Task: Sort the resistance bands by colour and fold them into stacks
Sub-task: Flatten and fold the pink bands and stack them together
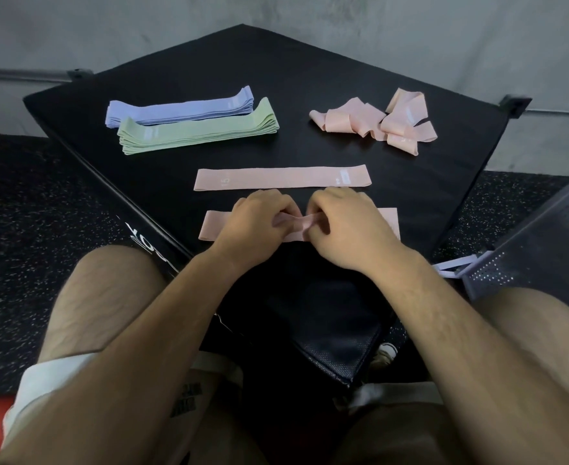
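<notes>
A pink band (211, 226) lies across the near part of the black platform (309, 78). My left hand (252, 224) and my right hand (346, 228) both pinch its bunched middle. Just beyond it a second pink band (281, 177) lies flat and straight. A loose heap of pink bands (373, 120) sits at the far right. At the far left a purple stack (179, 109) lies behind a green stack (199, 130), each neatly flattened.
A perforated grey basket (544, 236) stands on the floor at the right, a purple strap (450, 268) hanging from its corner. Speckled rubber floor surrounds the platform. My bare knees flank its near corner. A concrete wall rises behind.
</notes>
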